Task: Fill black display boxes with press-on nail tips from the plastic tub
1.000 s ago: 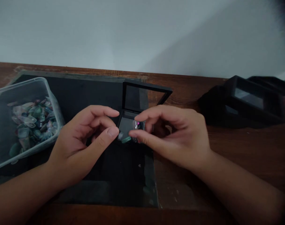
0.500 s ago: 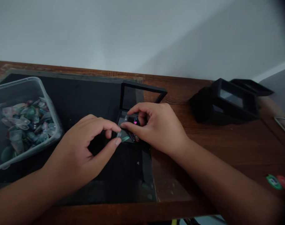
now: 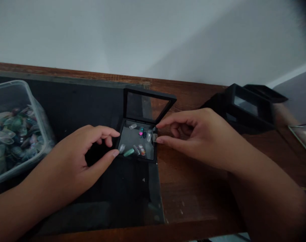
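A small black display case (image 3: 156, 158) with its windowed lid (image 3: 149, 105) raised lies at the middle. Several false nails rest inside it: a green one (image 3: 129, 152) along the front, a patterned one (image 3: 142, 150) beside it, a dark one with a bright pink spot (image 3: 141, 132) and a clear one (image 3: 149, 135) towards the right. My left hand (image 3: 84, 161) is at the case's left edge, thumb and forefinger apart with nothing seen between them. At the right edge is my right hand (image 3: 195, 134), its thumb and forefinger also apart, the thumb tip close to a pale nail (image 3: 154, 137).
On the left, a clear plastic tub (image 3: 39, 111) holds many loose false nails. More black cases (image 3: 251, 107) are stacked at the back right. A black mat (image 3: 92, 104) covers part of the wooden table (image 3: 193, 201), with the wall behind.
My right hand has drawn back to the right from over the case, uncovering the nails inside. My left hand has shifted slightly left. The view has turned a little rightward.
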### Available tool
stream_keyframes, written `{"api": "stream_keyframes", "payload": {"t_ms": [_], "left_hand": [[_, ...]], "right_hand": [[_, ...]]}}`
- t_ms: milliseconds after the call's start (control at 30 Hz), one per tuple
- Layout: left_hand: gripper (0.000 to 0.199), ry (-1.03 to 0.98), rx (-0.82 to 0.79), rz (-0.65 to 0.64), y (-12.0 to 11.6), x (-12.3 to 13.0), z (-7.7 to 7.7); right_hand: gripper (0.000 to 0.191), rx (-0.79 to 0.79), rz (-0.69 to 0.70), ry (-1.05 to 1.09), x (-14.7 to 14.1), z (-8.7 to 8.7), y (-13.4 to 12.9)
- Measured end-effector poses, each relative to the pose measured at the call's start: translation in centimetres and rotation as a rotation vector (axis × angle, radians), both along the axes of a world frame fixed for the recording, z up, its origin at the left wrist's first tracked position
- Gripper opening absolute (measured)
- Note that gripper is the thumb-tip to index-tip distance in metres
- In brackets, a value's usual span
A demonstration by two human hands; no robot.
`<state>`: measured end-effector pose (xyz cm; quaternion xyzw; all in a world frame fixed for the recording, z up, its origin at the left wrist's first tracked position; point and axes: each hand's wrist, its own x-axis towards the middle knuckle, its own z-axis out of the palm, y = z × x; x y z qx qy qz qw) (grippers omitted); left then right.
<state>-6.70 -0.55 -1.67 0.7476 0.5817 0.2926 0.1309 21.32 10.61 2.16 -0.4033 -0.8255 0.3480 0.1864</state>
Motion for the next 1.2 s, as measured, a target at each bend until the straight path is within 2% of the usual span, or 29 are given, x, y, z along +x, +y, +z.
{"api": "stream_keyframes", "payload": {"t_ms": [133,300,567,767,900,1100,1200], "left_hand": [[0.024,0.035,-0.011,-0.005,0.1,-0.4,-0.2],[0.016,-0.004,-0.007,-0.013,-0.2,-0.4,-0.1],[0.015,-0.008,-0.013,-0.027,0.1,-0.2,0.1],[0.019,-0.028,-0.015,-0.052,0.2,-0.2,0.1],[0.022,-0.016,-0.013,-0.045,0.3,-0.1,0.2],[0.011,-0.015,-0.085,-0.043,0.4,-0.1,0.6],[0.009,-0.037,-0.083,-0.052,0.4,0.0,0.6]], "right_hand": [[0.012,0.031,0.011,-0.08,-0.2,-0.1,0.2],[0.021,0.057,0.065,-0.162,-0.5,-0.1,0.2],[0.011,0.13,0.074,-0.15,-0.9,-0.2,-0.1],[0.017,0.232,0.103,-0.204,-1.2,-0.5,-0.4],[0.02,0.296,0.155,-0.207,-1.5,-0.8,-0.7],[0.026,0.325,0.146,-0.195,-1.2,-0.4,-0.9],[0.025,0.291,0.254,-0.081,-1.1,-0.4,-1.0]]}}
